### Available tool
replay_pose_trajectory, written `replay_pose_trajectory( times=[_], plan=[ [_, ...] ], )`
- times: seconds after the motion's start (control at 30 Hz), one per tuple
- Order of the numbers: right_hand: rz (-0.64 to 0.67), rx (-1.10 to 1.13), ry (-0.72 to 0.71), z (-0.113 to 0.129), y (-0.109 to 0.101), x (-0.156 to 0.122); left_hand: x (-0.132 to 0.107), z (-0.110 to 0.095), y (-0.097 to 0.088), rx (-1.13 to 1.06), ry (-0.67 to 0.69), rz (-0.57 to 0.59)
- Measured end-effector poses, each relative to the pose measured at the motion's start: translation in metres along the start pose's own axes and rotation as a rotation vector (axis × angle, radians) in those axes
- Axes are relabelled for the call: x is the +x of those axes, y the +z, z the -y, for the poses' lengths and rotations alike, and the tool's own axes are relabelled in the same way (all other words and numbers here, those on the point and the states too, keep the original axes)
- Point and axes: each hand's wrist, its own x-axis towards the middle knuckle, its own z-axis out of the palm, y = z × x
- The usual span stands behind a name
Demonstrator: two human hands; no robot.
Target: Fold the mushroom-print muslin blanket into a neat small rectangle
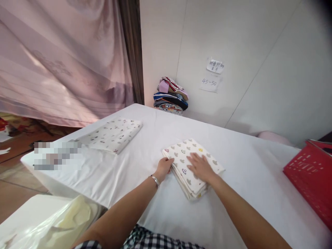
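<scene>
A folded white cloth [190, 166] printed with grey, yellow and dark mushroom-like shapes lies in several layers on the white-covered table [145, 166]. At its left edge, my left hand [164, 167] is closed, with the fingers and thumb on the layered edge; a silver bracelet circles that wrist. My right hand [201, 167] rests flat on top of the cloth, its fingers spread and holding nothing. Further left on the table is another white cloth [114, 135] with small grey and reddish prints, apart from both hands.
Folded fabrics [171, 95] are stacked by the wall behind the table. To the right stands a red box or basket [308, 180]. A white surface with a yellowish plastic bag [70, 221] is at the lower left. Pink curtains [77, 58] hang beyond the left side.
</scene>
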Motion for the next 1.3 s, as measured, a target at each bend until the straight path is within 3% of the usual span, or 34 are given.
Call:
replay_pose_trajectory(
  times=[0.1, 0.17, 0.33, 0.47, 0.67, 0.8, 1.0, 1.17, 1.3],
  plan=[
    [-0.043, -0.081, 0.285, -0.041, -0.007, -0.002, -0.001, -0.002, 0.0, 0.016, -0.008, -0.01],
    [-0.054, -0.108, 0.352, -0.051, -0.007, -0.004, -0.002, -0.003, 0.001, 0.026, -0.011, -0.02],
    [-0.035, -0.066, 0.162, -0.036, 0.001, -0.009, 0.0, -0.002, 0.001, 0.047, -0.006, -0.024],
    [0.023, 0.016, 0.218, -0.018, -0.003, -0.016, 0.001, 0.0, 0.001, 0.049, -0.005, -0.022],
    [-0.011, 0.098, -0.126, 0.014, 0.008, -0.051, 0.001, 0.0, 0.001, 0.049, -0.002, -0.027],
    [-0.05, 0.101, -0.107, 0.028, 0.014, -0.077, 0.001, 0.001, 0.001, 0.059, 0.001, -0.033],
    [-0.082, 0.059, -0.341, 0.059, 0.023, -0.094, 0.002, 0.001, 0.003, 0.068, 0.02, -0.027],
    [-0.195, -0.024, -0.35, 0.061, 0.043, -0.101, 0.004, 0.002, -0.004, 0.092, 0.029, -0.005],
    [-0.261, 0.002, -0.42, 0.056, 0.049, -0.113, 0.012, -0.003, -0.018, 0.273, 0.162, -0.244]
  ],
)
